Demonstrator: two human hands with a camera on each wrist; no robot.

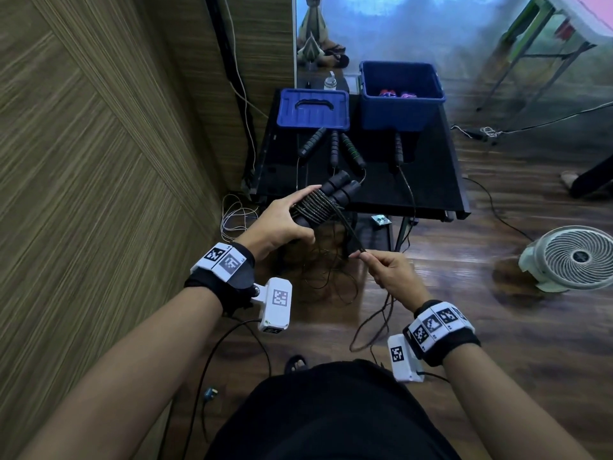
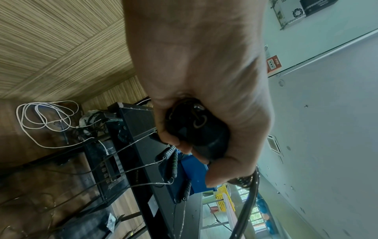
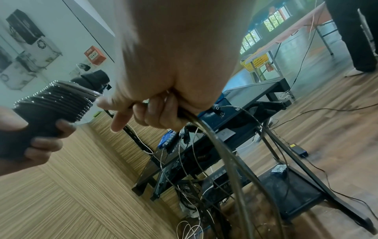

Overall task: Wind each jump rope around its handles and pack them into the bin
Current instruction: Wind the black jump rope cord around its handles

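Note:
My left hand (image 1: pixel 282 220) grips a pair of black jump-rope handles (image 1: pixel 335 194) held side by side, with many turns of dark rope (image 1: pixel 315 207) wound round them. From the coil a doubled strand runs down to my right hand (image 1: pixel 381 267), which pinches the rope (image 3: pixel 206 129) between thumb and fingers; the slack hangs below it in a loop. In the right wrist view the wound handles (image 3: pixel 61 100) sit at the left. The open blue bin (image 1: pixel 401 94) stands at the back right of the black table (image 1: pixel 431 180), with coloured things inside.
The blue lid (image 1: pixel 313 109) lies left of the bin. Several more jump-rope handles (image 1: pixel 335 147) lie on the table in front of lid and bin, their ropes hanging over the front edge. A white fan (image 1: pixel 570 257) stands on the floor at right. Cables lie below the table.

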